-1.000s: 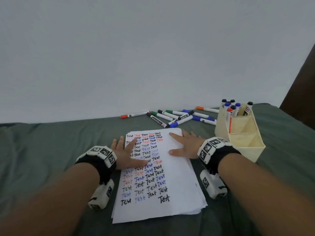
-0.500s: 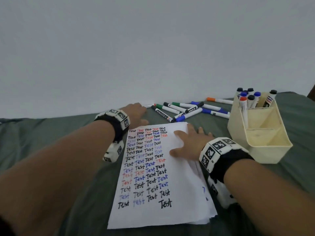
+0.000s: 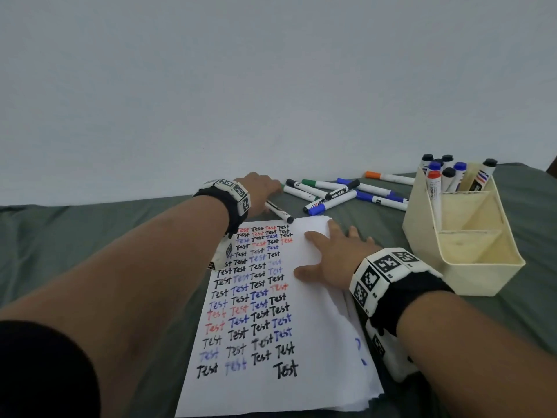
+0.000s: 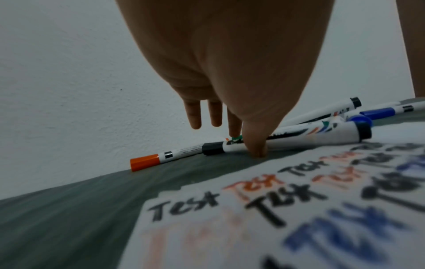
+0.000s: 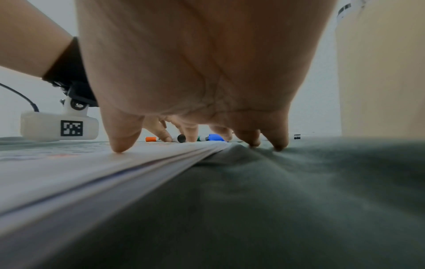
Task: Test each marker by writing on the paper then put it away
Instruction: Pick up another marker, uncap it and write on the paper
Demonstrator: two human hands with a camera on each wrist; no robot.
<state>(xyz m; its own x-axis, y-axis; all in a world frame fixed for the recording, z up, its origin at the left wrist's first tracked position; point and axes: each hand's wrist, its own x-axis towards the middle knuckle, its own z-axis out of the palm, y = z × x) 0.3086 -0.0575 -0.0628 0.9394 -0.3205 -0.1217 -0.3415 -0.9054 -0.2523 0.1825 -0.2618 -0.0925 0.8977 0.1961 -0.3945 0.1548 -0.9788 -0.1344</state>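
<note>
A stack of white paper [image 3: 313, 327] covered in rows of "Test" lies on the green cloth. My right hand [image 3: 331, 254] rests flat on its upper right part, fingers spread; two fingertips are on the cloth past the edge. My left hand [image 3: 266, 194] reaches beyond the paper's top edge to the loose markers. Its thumb and forefinger pinch a black-capped marker [image 4: 299, 138] that still lies on the cloth; the other fingers are straight. An orange-capped marker [image 4: 147, 162] lies just behind it.
Several loose markers [image 3: 340, 191], black, green, blue and orange, lie in a heap by the white wall. A cream organiser [image 3: 482, 267] stands at the right, several capped markers [image 3: 446, 173] upright in its back compartment. The left wrist camera [image 5: 59, 125] hangs above the paper.
My left hand has left the paper and moved forward to the marker heap, settling on the black-capped marker. The right hand stays flat on the paper. The head view has shifted left.
</note>
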